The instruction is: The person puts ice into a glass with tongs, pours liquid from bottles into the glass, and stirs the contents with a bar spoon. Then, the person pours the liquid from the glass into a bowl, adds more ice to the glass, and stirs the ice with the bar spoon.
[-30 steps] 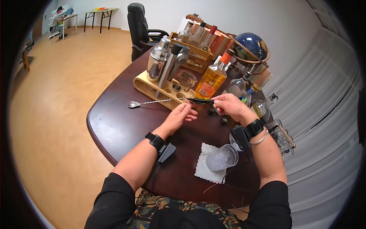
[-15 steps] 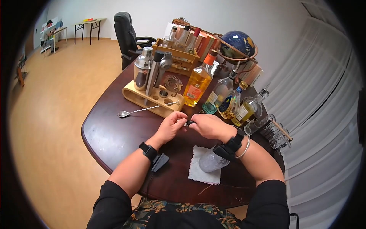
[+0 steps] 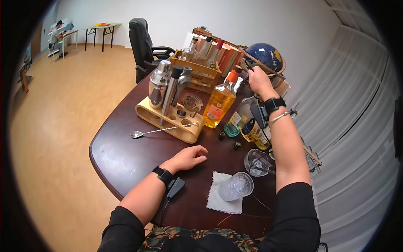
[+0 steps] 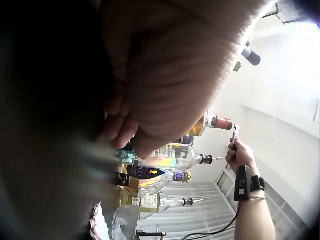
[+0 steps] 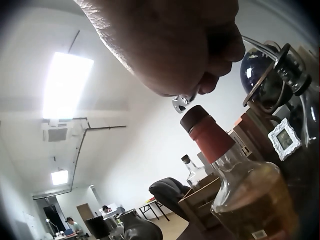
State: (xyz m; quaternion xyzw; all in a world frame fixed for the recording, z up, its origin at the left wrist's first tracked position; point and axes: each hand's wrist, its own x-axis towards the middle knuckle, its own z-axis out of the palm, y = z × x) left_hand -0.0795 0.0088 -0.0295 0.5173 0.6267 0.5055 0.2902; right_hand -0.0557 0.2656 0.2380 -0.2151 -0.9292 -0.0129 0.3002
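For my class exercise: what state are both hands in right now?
Left hand: open, relaxed, nothing visible in it.
Right hand: closed on a small metal tool.

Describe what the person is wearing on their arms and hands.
Both the left hand and right hand are gloveless. Black sleeves end near the elbows. Each wrist has a black strap and a dark, boxy device with a thin black cable. The right wrist adds a silver-coloured bracelet.
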